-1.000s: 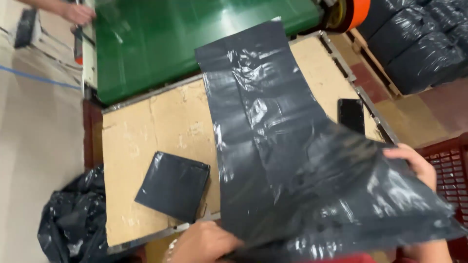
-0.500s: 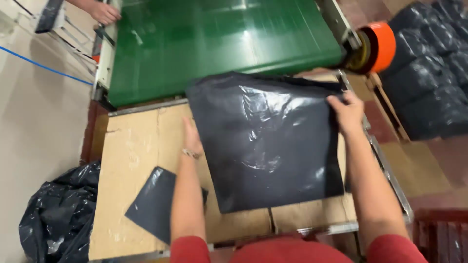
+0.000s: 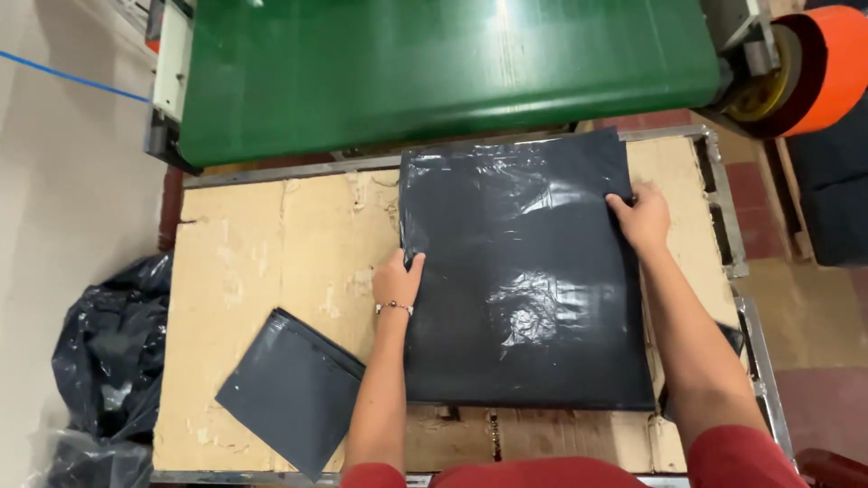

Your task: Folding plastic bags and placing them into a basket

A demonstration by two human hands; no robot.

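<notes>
Covering most of the table [image 3: 271, 271] is a sheet of worn brown cardboard, scuffed and peeling in pale patches, held in a thin metal frame. Beyond its far edge runs a green conveyor belt [image 3: 434, 72], with an orange roll [image 3: 827, 68] at its right end. A beige floor lies to the left, crossed by a blue line, and a heap of crumpled black plastic [image 3: 108, 361] sits on it beside the table. Red floor tiles show to the right.

A large black plastic bag [image 3: 515, 280] lies flat on the cardboard, folded to a near square, its far edge close to the conveyor. The left hand [image 3: 398, 280] presses on the bag's left edge, fingers curled over it. The right hand [image 3: 642, 217] rests flat on the upper right edge, fingers spread on the plastic; neither hand lifts it. A smaller folded dark bag [image 3: 289, 389] lies at an angle near the front left of the table, apart from the large one.

Half a second ago the bag was still partly raised and rumpled between the hands; now it lies smoothed down. Another person's hand seen at the far left then is out of view now.
</notes>
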